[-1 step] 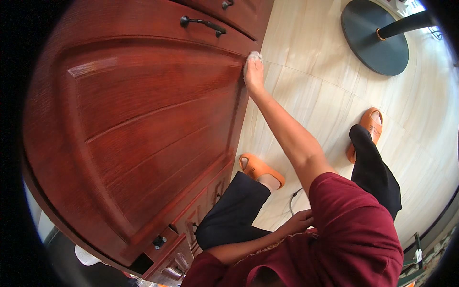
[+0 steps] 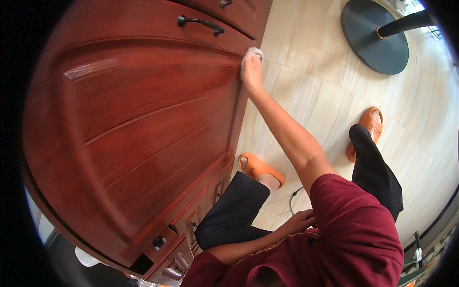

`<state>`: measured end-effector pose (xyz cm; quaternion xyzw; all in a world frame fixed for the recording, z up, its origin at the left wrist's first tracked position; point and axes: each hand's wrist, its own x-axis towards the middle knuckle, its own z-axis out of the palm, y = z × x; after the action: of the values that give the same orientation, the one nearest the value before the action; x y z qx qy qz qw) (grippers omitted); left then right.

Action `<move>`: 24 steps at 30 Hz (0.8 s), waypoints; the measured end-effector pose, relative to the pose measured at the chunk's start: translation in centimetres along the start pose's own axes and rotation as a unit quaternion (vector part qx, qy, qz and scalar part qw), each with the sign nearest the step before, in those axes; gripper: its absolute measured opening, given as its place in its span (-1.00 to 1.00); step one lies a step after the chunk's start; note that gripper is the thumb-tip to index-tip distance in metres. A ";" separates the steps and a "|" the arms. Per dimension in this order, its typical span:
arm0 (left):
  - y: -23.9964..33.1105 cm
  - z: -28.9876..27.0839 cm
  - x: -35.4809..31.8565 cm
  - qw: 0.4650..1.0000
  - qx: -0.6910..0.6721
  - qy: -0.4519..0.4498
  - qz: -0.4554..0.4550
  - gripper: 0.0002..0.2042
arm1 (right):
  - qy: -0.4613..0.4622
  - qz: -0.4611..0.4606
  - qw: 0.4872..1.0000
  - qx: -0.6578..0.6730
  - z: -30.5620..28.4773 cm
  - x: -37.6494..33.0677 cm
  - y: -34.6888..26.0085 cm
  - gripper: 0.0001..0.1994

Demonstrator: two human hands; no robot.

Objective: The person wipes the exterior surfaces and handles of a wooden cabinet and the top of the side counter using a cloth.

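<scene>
My right hand (image 2: 252,71) reaches far forward, its fingers closed over a whitish, fuzzy-looking cloth (image 2: 255,51). The cloth lies against the right edge of a large reddish-brown wooden cabinet door (image 2: 158,110) with a raised panel. A black bar handle (image 2: 201,24) sits near the door's far end, left of that hand. Close to my body, my left hand (image 2: 302,221) rests beside the maroon sleeve of my right arm. Its fingers are partly hidden by the sleeve, and nothing shows in it.
A metal hinge (image 2: 159,242) shows at the near lower edge of the door. Smaller cabinet fronts (image 2: 210,201) run beside my knee. On the pale floor (image 2: 306,91) stand my orange slippers and a round dark pedestal base (image 2: 373,43). A thin cable (image 2: 292,201) lies between my legs.
My right hand and the cloth have shifted slightly to the left and farther away along the door edge. The door appears a little farther left. My left hand stays in place.
</scene>
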<state>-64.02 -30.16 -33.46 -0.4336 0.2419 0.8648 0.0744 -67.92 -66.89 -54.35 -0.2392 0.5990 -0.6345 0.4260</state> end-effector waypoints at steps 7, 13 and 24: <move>-2.3 -0.1 0.3 0.998 -0.043 0.044 -0.010 -0.66 | -0.010 -0.157 0.978 0.135 4.1 -3.4 -12.6 -0.48; -0.7 -0.5 0.0 0.999 -0.039 0.013 0.004 -0.65 | 0.048 0.091 0.994 0.039 1.5 2.8 -0.5 -0.45; 0.2 0.2 0.2 0.997 -0.042 0.025 -0.067 -0.66 | 0.039 0.018 0.993 -0.112 -0.7 3.1 -1.5 -0.65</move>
<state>-64.37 -30.25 -33.45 -0.4729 0.1773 0.8563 0.1081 -70.51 -69.12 -53.63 -0.2494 0.6866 -0.5648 0.3839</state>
